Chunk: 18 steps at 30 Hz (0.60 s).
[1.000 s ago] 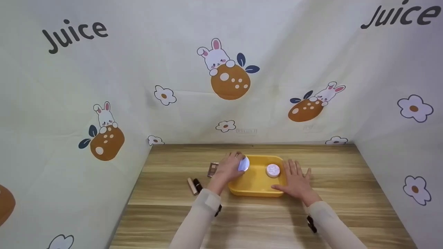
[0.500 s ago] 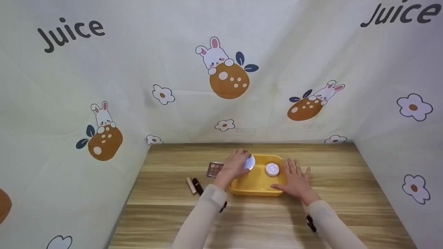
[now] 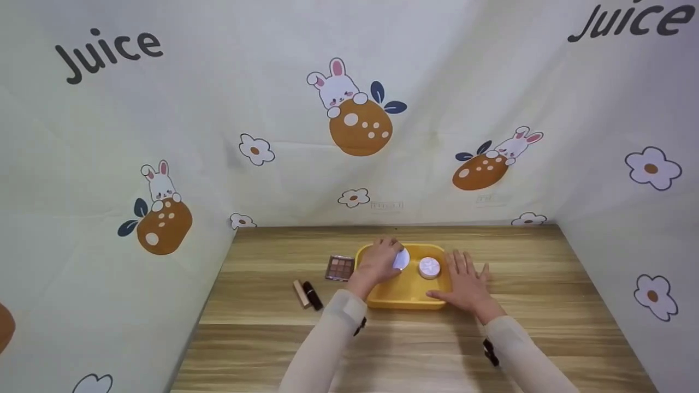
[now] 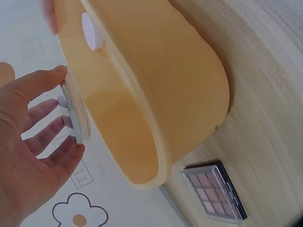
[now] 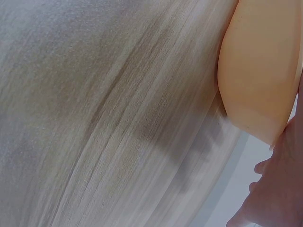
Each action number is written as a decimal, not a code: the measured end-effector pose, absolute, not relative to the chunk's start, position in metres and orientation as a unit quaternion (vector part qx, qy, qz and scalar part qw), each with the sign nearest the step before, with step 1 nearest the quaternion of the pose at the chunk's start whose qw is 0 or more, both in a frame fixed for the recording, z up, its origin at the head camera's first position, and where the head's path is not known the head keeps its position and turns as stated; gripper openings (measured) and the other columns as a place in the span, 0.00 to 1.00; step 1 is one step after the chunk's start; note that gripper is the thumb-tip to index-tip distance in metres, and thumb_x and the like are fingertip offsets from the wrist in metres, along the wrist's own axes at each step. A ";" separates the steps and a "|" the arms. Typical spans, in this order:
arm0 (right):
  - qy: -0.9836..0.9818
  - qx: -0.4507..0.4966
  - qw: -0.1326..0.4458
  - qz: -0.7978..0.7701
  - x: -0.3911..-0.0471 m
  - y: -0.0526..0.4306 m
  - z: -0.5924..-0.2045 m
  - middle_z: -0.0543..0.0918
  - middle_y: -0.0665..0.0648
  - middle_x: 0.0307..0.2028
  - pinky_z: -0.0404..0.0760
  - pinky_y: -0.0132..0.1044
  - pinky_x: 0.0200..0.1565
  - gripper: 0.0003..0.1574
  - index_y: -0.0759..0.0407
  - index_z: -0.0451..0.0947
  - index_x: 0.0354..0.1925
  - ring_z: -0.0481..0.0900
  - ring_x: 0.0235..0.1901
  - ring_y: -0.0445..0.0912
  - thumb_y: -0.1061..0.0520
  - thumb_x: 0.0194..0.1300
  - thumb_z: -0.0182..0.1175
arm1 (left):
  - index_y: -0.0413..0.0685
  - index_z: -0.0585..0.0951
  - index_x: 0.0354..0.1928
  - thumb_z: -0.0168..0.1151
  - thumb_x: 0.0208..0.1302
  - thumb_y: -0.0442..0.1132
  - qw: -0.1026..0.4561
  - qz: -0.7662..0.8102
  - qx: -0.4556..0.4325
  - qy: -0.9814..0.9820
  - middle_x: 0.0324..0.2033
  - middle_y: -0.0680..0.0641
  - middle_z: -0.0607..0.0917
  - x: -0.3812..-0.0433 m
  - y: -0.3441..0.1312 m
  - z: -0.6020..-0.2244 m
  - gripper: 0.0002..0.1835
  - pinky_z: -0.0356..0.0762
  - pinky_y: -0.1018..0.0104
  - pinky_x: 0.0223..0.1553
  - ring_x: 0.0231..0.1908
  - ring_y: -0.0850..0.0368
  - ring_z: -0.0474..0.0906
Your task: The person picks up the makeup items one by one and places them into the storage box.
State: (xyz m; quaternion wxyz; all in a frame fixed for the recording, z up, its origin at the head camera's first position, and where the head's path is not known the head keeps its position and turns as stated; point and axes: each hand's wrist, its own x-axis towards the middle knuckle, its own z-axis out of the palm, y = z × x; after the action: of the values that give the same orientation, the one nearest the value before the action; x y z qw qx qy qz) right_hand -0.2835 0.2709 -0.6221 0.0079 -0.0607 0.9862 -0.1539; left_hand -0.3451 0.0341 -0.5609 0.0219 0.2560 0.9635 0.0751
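My left hand [image 3: 379, 261] holds a flat round cosmetic case with a clear edge [image 4: 75, 109] over the left part of a yellow plastic basin [image 3: 407, 304]. Thumb and fingers [image 4: 42, 81] grip the case by its edge, and it is tilted on its side in the left wrist view. Inside the basin, toward the right, sits a small round white box with a pinkish patterned top [image 3: 430, 268]. My right hand [image 3: 464, 284] rests at the basin's right rim, fingers spread and straight, thumb reaching over the inner side.
Left of the basin lies an eyeshadow palette [image 3: 339, 267] with a see-through lid. Nearer to me on the left are a beige tube [image 3: 301, 293] and a black tube [image 3: 312, 296], side by side. Printed cloth [image 3: 295, 180] walls the wooden table on three sides.
My left hand has moved right with the round case, farther over the basin. The palette and the black tube now show uncovered. My right hand stays at the rim.
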 end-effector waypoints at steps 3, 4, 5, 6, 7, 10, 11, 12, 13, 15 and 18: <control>0.986 -0.061 0.009 -0.154 -0.284 0.272 -0.623 0.48 0.69 0.78 0.36 0.80 0.66 0.74 0.61 0.46 0.78 0.41 0.77 0.68 0.20 0.52 0.61 | 0.53 0.78 0.60 0.72 0.58 0.49 0.023 0.072 0.259 0.963 0.63 0.48 0.75 -0.345 0.038 -0.564 0.28 0.78 0.58 0.59 0.61 0.49 0.72; 0.986 -0.060 0.009 -0.155 -0.284 0.272 -0.623 0.48 0.69 0.78 0.35 0.80 0.66 0.74 0.61 0.46 0.78 0.41 0.77 0.68 0.19 0.52 0.61 | 0.53 0.78 0.60 0.72 0.58 0.49 0.024 0.072 0.260 0.963 0.62 0.49 0.76 -0.345 0.038 -0.565 0.28 0.78 0.59 0.59 0.61 0.49 0.72; 0.986 -0.060 0.010 -0.154 -0.284 0.272 -0.624 0.48 0.69 0.78 0.35 0.80 0.66 0.74 0.60 0.46 0.78 0.41 0.77 0.68 0.19 0.52 0.61 | 0.53 0.78 0.60 0.72 0.58 0.49 0.026 0.074 0.260 0.962 0.62 0.49 0.76 -0.345 0.039 -0.567 0.28 0.78 0.59 0.59 0.61 0.49 0.72; 0.986 -0.060 0.010 -0.156 -0.284 0.272 -0.624 0.48 0.69 0.78 0.35 0.80 0.66 0.74 0.60 0.46 0.78 0.41 0.77 0.68 0.19 0.52 0.61 | 0.53 0.78 0.60 0.72 0.58 0.49 0.030 0.076 0.259 0.962 0.62 0.49 0.76 -0.344 0.040 -0.569 0.28 0.78 0.59 0.58 0.61 0.49 0.72; 0.986 -0.060 0.011 -0.158 -0.284 0.272 -0.624 0.48 0.69 0.78 0.35 0.80 0.66 0.74 0.60 0.46 0.78 0.41 0.77 0.68 0.19 0.52 0.61 | 0.53 0.79 0.60 0.72 0.58 0.49 0.034 0.079 0.258 0.962 0.62 0.49 0.76 -0.344 0.041 -0.570 0.28 0.78 0.59 0.58 0.60 0.50 0.72; 0.985 -0.060 0.011 -0.161 -0.284 0.272 -0.623 0.47 0.69 0.78 0.34 0.81 0.65 0.74 0.60 0.45 0.78 0.40 0.77 0.69 0.20 0.52 0.61 | 0.55 0.79 0.61 0.72 0.58 0.49 0.049 0.083 0.254 0.962 0.62 0.50 0.75 -0.342 0.044 -0.576 0.27 0.78 0.60 0.58 0.60 0.51 0.72; 0.985 -0.061 0.011 -0.162 -0.284 0.272 -0.623 0.47 0.70 0.78 0.34 0.81 0.65 0.73 0.60 0.45 0.78 0.40 0.77 0.69 0.21 0.53 0.62 | 0.55 0.78 0.61 0.72 0.59 0.49 0.053 0.084 0.252 0.963 0.62 0.50 0.75 -0.341 0.045 -0.578 0.27 0.77 0.60 0.59 0.60 0.51 0.72; 0.984 -0.061 0.011 -0.165 -0.284 0.271 -0.623 0.47 0.70 0.78 0.33 0.81 0.65 0.73 0.60 0.46 0.78 0.40 0.77 0.69 0.21 0.53 0.62 | 0.56 0.78 0.61 0.71 0.60 0.49 0.057 0.084 0.251 0.963 0.62 0.50 0.75 -0.341 0.046 -0.579 0.27 0.77 0.60 0.60 0.60 0.52 0.72; 0.984 -0.060 0.010 -0.165 -0.284 0.271 -0.623 0.47 0.70 0.78 0.33 0.81 0.65 0.73 0.60 0.46 0.78 0.40 0.77 0.69 0.22 0.53 0.62 | 0.56 0.78 0.61 0.71 0.60 0.49 0.059 0.082 0.252 0.962 0.62 0.50 0.75 -0.340 0.047 -0.581 0.27 0.76 0.60 0.61 0.60 0.52 0.71; 0.985 -0.061 0.009 -0.164 -0.284 0.271 -0.623 0.48 0.70 0.78 0.33 0.81 0.65 0.72 0.60 0.46 0.78 0.40 0.77 0.69 0.22 0.53 0.62 | 0.55 0.78 0.60 0.70 0.61 0.49 0.057 0.076 0.258 0.961 0.62 0.50 0.75 -0.339 0.049 -0.584 0.26 0.75 0.59 0.63 0.60 0.51 0.71; 0.985 -0.059 0.011 -0.160 -0.284 0.271 -0.623 0.48 0.70 0.78 0.34 0.81 0.65 0.72 0.59 0.46 0.78 0.41 0.77 0.69 0.22 0.53 0.62 | 0.54 0.79 0.58 0.70 0.61 0.48 0.042 0.063 0.272 0.959 0.60 0.49 0.76 -0.337 0.051 -0.589 0.24 0.77 0.59 0.60 0.59 0.50 0.73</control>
State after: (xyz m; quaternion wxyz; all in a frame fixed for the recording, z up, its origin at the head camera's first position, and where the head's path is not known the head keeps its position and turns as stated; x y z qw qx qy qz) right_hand -0.2838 0.2714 -0.6230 0.0115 -0.0591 0.9853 -0.1598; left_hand -0.3368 0.0515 -0.5890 0.0417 0.2719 0.9594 0.0632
